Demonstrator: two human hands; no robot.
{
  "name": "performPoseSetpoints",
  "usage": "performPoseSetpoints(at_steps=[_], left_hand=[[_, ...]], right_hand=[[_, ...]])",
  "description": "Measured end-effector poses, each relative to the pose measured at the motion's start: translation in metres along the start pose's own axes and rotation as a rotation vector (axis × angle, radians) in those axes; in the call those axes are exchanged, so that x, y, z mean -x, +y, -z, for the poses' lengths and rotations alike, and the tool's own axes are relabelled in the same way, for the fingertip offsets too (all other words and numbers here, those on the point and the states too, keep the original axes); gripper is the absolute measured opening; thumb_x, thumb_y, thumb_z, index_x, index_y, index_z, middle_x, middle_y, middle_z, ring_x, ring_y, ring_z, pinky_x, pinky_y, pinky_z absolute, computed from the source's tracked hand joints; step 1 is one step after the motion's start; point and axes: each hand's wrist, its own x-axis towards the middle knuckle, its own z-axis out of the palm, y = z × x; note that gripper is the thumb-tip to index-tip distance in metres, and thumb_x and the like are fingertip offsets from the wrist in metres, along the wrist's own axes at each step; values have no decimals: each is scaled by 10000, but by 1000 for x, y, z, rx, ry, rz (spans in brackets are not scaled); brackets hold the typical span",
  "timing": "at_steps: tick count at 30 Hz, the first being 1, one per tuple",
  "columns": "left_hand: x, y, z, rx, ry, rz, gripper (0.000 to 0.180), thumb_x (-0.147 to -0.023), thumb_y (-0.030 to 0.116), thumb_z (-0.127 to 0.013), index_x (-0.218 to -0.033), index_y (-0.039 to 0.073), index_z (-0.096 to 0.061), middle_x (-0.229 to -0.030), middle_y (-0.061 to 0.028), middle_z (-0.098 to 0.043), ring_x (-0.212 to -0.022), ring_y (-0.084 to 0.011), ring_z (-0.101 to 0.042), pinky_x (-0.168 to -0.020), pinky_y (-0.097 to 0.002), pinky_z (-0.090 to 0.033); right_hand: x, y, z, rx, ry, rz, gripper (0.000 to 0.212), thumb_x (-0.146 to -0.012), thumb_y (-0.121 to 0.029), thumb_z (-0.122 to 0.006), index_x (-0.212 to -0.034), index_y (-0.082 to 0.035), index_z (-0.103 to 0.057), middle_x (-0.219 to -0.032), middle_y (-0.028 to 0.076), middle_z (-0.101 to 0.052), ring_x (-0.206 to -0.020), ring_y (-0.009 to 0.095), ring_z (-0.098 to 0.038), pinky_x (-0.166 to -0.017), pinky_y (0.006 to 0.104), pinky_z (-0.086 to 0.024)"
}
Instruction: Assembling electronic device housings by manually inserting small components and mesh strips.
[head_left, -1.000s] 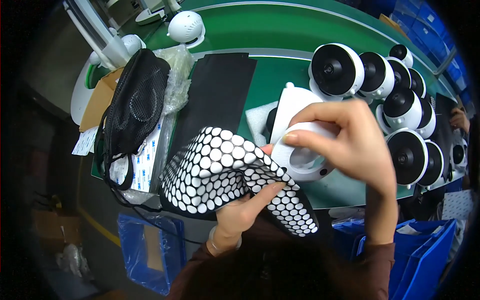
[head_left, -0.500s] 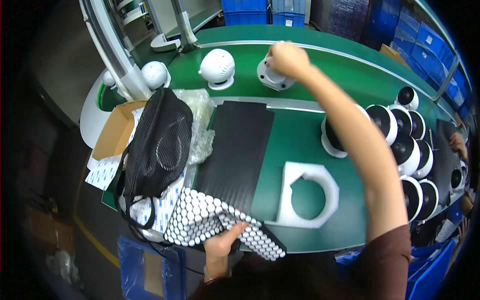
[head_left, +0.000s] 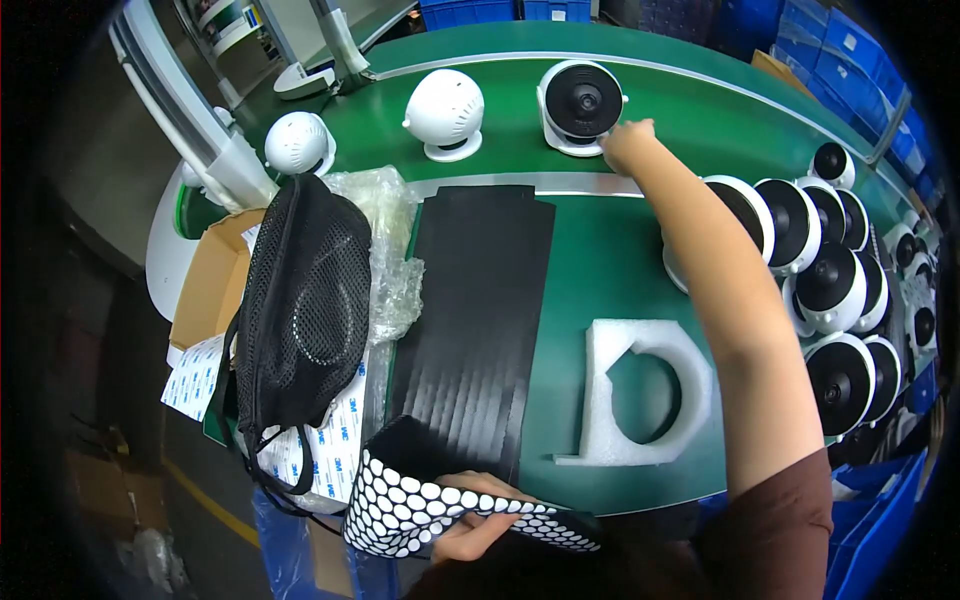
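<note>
On the green conveyor stands a white round device with a black front face (head_left: 583,100), upright on its white base. My right hand (head_left: 630,148) is at the base's lower right edge, its fingers curled against it and the fingertips partly hidden. Near the table's front edge my left hand (head_left: 472,538) grips a black sheet covered in white round dots (head_left: 400,510), fingers over its top edge and thumb on the dotted face. The sheet bends and overlaps the lower end of a long ribbed black mat (head_left: 470,330).
A white foam piece with a round cutout (head_left: 650,440) lies right of the mat. Several white devices with black faces (head_left: 840,385) crowd the right side. Two white devices (head_left: 445,108) (head_left: 298,143) stand on the conveyor. Leftward are a black mesh bag (head_left: 305,290) and an open cardboard box (head_left: 208,290).
The device at my right hand has gone from tilted with its underside showing to upright with its black face showing. My right hand has moved right; the dotted sheet has shifted lower and folded differently.
</note>
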Motion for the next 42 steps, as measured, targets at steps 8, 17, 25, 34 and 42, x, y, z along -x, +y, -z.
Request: performPoseSetpoints(at_steps=[8,17,25,34,42], left_hand=[[0,15,-7,-23,61,319,131,-658,-73,-550,-779,-23,-556,-700,-116,-578,-542,-122,-478,-473,-203,-356],[-4,27,-27,-136,306,404,90,-722,14,-545,-810,-6,-548,-647,-13,-544,-533,-30,-439,-466,-140,-316],[-13,-2,-36,221,749,115,200,-630,-111,-571,-814,-40,-540,-791,-75,-554,-732,-159,-542,-696,-254,-441],[-24,9,-83,144,352,97,134,-648,-77,-582,-775,-37,-564,-759,-64,-580,-715,-124,-556,-662,-216,-440],[-40,-1,-103,369,179,16,178,-666,-84,-557,-836,-38,-537,-786,-77,-564,-722,-144,-550,-669,-228,-446]], right_hand=[[-4,-93,75,-737,766,11,876,-547,-370,-682,-1229,-79,-216,-1166,182,-373,-1019,346,-425,-730,440,-431],[-35,-69,66,-1200,672,-76,1026,-425,-438,-719,-1203,18,-230,-1132,229,-360,-980,327,-447,-739,418,-449],[124,-13,78,-1769,-114,373,700,-613,-557,-509,-1070,-28,-471,-978,155,-520,-835,259,-545,-636,369,-484],[252,-3,6,-1313,39,182,407,-791,-352,-383,-987,-9,-482,-981,122,-512,-898,203,-477,-809,298,-342],[239,12,-6,-1250,120,266,414,-810,-355,-361,-880,12,-539,-767,171,-556,-716,223,-523,-657,320,-390]])
